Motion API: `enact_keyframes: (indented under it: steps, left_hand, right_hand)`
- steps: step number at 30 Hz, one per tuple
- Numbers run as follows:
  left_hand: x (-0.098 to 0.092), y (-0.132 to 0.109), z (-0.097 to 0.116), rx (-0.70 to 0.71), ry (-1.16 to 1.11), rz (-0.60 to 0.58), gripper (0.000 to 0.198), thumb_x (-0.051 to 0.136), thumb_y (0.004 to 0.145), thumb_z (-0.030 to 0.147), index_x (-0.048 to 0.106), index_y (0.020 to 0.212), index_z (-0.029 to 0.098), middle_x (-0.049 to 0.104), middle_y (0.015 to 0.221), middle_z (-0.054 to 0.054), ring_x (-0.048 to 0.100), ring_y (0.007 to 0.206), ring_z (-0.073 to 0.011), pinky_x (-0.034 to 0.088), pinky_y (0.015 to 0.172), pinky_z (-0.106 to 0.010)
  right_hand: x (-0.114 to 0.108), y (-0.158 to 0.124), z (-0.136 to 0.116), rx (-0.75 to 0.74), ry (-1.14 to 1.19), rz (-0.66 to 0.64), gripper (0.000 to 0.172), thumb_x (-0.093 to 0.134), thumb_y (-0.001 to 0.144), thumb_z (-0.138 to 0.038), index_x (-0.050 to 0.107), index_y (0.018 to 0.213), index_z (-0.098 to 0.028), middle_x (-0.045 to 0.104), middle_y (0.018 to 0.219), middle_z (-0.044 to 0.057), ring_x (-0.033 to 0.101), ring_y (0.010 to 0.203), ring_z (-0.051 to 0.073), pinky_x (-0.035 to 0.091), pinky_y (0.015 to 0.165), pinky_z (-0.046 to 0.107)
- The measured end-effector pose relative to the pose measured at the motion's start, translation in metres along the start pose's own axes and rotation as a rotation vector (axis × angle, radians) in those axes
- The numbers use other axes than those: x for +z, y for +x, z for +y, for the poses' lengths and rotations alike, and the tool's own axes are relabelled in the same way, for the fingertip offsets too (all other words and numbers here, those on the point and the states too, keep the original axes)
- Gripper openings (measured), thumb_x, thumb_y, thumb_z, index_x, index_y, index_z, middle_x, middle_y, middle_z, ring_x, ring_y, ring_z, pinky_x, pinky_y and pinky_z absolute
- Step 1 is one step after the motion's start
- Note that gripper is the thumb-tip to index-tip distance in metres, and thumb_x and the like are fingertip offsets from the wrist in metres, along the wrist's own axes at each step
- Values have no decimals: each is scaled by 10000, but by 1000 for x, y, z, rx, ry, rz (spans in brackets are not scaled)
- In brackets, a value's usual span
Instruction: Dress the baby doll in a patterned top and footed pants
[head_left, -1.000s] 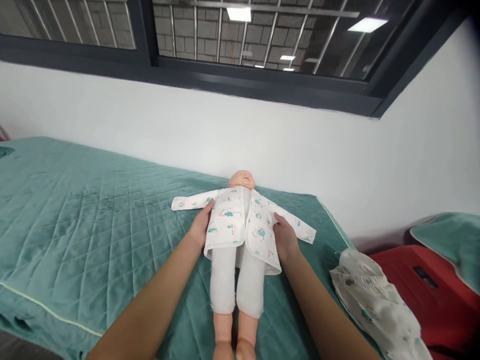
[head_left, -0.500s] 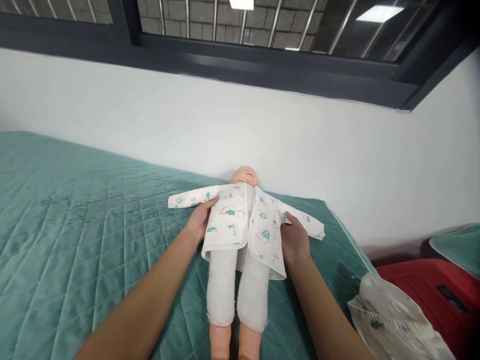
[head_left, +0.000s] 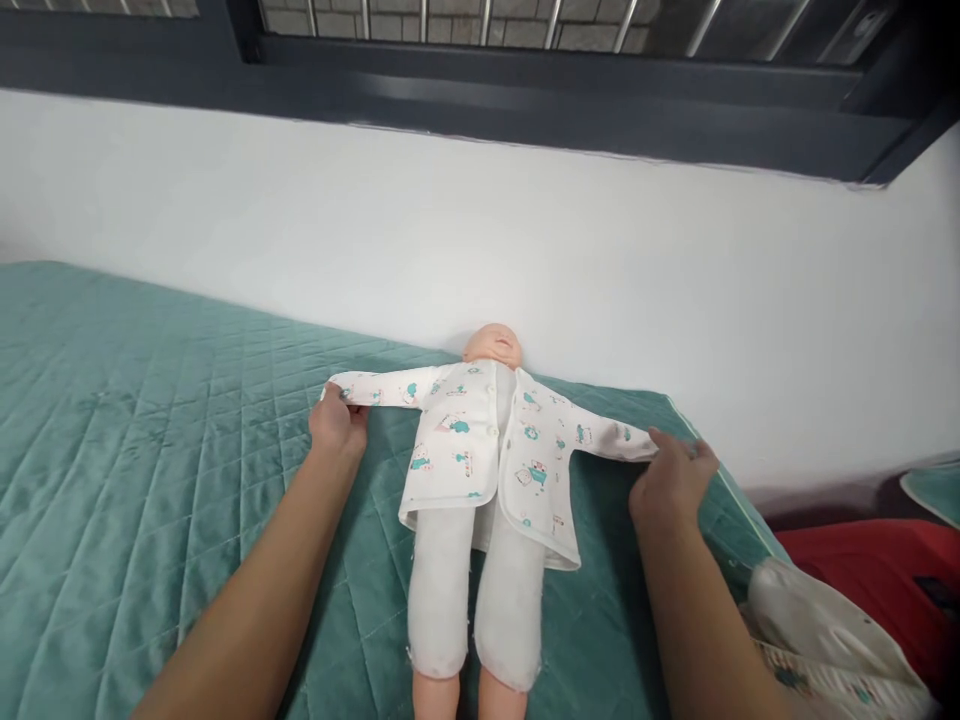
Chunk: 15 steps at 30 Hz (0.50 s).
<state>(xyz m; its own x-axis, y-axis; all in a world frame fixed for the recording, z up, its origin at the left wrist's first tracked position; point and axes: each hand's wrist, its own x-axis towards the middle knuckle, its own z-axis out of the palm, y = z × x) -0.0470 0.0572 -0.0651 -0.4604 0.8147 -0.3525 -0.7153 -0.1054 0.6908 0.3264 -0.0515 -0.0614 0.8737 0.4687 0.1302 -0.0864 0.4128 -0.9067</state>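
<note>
Doll point(head_left: 441, 590), peach-headed with white-covered legs, lies on a green quilted cover point(head_left: 187, 400), a white teal-printed cloth jacket point(head_left: 457, 430) around its torso. Left hand's point(head_left: 339, 420) grip pinches the sleeve end left of the doll; right hand's point(head_left: 673, 475), the one right.

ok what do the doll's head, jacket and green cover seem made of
Doll's head: probably vinyl or plastic, smooth and molded-looking. Jacket: likely cotton, matte printed cloth with bound edges. Green cover: perhaps velvety polyester, quilted, its surface catching light unevenly.
</note>
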Motion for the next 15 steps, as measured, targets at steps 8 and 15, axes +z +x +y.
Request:
enact_keyframes:
  steps: [8, 15]
  left_hand:
    - [-4, -5, 3, 264, 214, 31, 100, 476, 880, 129, 533, 954, 164, 630, 1029, -51, 640, 992, -152, 521, 954, -356]
    - [-6, -47, -3, 638, 588, -254, 271, 547, 879, 201, 607, 1140, 238, 609, 1259, -34, 524, 1239, -171, 345, 1137, -345]
  right_hand:
    - [55, -88, -31, -208, -571, -485, 336, 593, 842, -461, 647, 1069, -219, 668, 1066, 71, 614, 978, 233, 493, 890, 404]
    - [113, -78, -37, -184, -1038, -715, 375, 486, 857, -595, 532, 759, -237, 646, 731, 19, 568, 669, 194, 395, 621, 322]
